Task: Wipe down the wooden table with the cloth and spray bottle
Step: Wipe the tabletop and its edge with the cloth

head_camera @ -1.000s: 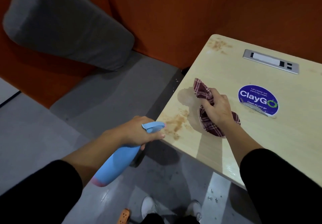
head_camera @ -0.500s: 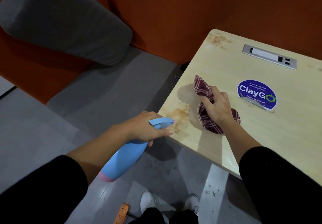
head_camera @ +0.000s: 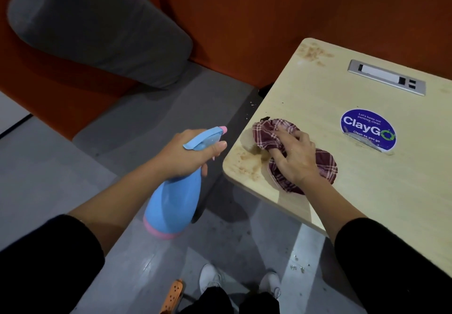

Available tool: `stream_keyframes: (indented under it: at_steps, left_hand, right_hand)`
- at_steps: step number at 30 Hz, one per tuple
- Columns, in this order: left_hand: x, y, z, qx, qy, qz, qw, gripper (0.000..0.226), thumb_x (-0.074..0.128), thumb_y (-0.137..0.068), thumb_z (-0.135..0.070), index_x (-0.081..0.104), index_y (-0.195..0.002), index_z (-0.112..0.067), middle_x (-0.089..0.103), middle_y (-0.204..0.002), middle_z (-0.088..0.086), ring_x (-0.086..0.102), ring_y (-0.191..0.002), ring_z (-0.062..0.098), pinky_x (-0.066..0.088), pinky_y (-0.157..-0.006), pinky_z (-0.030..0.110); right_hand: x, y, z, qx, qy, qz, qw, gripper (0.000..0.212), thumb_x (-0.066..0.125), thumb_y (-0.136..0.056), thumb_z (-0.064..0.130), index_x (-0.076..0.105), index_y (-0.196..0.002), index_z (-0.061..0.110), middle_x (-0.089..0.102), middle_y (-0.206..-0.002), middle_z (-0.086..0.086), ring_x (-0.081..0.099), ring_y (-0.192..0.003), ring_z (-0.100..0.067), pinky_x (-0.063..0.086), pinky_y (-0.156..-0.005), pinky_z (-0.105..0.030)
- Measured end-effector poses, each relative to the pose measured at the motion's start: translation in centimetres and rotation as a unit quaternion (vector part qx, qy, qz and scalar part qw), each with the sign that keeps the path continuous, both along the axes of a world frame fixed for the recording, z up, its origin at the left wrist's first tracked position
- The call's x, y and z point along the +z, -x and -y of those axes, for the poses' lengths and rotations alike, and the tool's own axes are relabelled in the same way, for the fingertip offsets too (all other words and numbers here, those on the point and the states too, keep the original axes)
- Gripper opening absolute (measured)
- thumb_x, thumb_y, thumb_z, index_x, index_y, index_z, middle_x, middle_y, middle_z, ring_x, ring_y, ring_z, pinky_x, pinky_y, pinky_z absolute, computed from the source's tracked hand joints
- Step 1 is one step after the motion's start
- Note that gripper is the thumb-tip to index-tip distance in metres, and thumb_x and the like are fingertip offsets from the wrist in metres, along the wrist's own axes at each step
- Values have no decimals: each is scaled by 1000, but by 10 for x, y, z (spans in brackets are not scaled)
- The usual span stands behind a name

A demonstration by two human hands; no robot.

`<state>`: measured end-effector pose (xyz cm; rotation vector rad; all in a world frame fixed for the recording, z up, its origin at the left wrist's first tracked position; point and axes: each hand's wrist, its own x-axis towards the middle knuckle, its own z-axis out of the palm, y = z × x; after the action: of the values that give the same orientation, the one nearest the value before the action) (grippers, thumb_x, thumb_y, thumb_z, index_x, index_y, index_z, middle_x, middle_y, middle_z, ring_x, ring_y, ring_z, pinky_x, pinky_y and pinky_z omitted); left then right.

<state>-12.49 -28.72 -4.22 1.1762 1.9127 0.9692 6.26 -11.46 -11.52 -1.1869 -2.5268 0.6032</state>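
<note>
Pressing down near the front left corner of the table [head_camera: 367, 203], the right hand [head_camera: 296, 159] lies on a crumpled cloth [head_camera: 266, 132]. Its fingers are spread and bent into the folds, so it grasps the fabric against the wood. The forearm comes in over the front edge, bare up to a black sleeve [head_camera: 391, 260].

The left hand [head_camera: 186, 154] is off the table, just beside that same corner. It is closed round the neck of a spray bottle [head_camera: 173, 201], below the trigger. The pink nozzle tip points toward the table and the body hangs tilted down toward the person.

The cloth is dark red with a pale check and looks soft and bunched. Brown stains [head_camera: 247, 164] lie between it and the corner, touching its edge, and a darker wet patch sits next to them. More brown specks [head_camera: 314, 53] are at the far left corner. The tabletop is pale wood grain with rounded corners. A round blue sticker [head_camera: 368, 130] reading "ClayGo" is to the right of the cloth, peeling at its lower rim. A grey metal socket panel [head_camera: 387, 77] is set in near the far edge.

The bottle is smooth light blue plastic with a pink band at the base. Behind stands an orange bench [head_camera: 269, 8] with a grey seat and a rounded grey cushion [head_camera: 97, 27]. On the grey floor [head_camera: 305, 247] I see white shoes [head_camera: 211, 278] and an orange power strip [head_camera: 175, 294].
</note>
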Motion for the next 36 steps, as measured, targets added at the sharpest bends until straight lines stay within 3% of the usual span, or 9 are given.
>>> stream_keyframes:
  at_steps: [11, 16, 20, 25, 29, 32, 36]
  left_hand:
    - [12, -19, -5, 121, -56, 22, 991, 25, 60, -77, -51, 55, -101, -59, 71, -85, 7, 60, -43, 18, 48, -60, 28]
    - [16, -33, 2, 162, -88, 11, 983, 27, 63, -85, -43, 55, -110, -50, 72, -91, 13, 61, -47, 21, 51, -61, 30]
    - [20, -37, 13, 184, -95, 4, 978, 27, 63, -87, -42, 54, -111, -51, 72, -92, 15, 60, -44, 14, 54, -65, 32]
    - [23, -37, 20, 193, -93, 9, 977, 30, 61, -80, -50, 53, -108, -56, 71, -91, 13, 57, -43, 15, 50, -61, 31]
    - [19, -35, 22, 189, -98, 11, 977, 28, 61, -79, -51, 52, -104, -60, 70, -90, 14, 54, -41, 12, 52, -61, 33]
    - [17, -30, 24, 191, -93, 10, 977, 29, 61, -79, -52, 52, -106, -60, 70, -92, 14, 54, -41, 11, 53, -61, 35]
    - [18, -23, 25, 189, -90, 4, 978, 30, 60, -80, -52, 50, -106, -61, 70, -91, 12, 55, -43, 12, 54, -61, 34]
  right_hand:
    - [-12, 15, 49, 130, 6, 55, 990, 59, 48, -86, 34, 34, -142, 26, 45, -139, -7, 33, -124, -29, 27, -102, -34]
    - [-1, 28, 78, 172, 107, -60, 977, 48, 58, -82, 19, 51, -129, 20, 54, -116, -16, 42, -114, -30, 37, -99, -36]
    - [21, 32, 54, 153, 214, -180, 948, 28, 57, -82, 10, 63, -108, 20, 64, -91, 3, 55, -85, -9, 40, -74, -19]
    - [36, 26, -25, 29, 152, -161, 975, 23, 53, -87, 27, 59, -109, 25, 61, -98, -2, 53, -91, -21, 35, -76, -26]
    - [16, 22, -31, -36, 124, -135, 982, 32, 47, -91, 32, 53, -120, 22, 61, -112, -11, 52, -98, -27, 32, -80, -28]
    - [5, 33, -10, -5, 95, -119, 988, 35, 44, -93, 30, 48, -125, 17, 60, -115, -14, 52, -107, -33, 36, -86, -33]
    - [1, 48, 11, 57, 76, -102, 990, 31, 45, -92, 29, 49, -120, 16, 60, -112, -14, 53, -104, -31, 35, -83, -32]
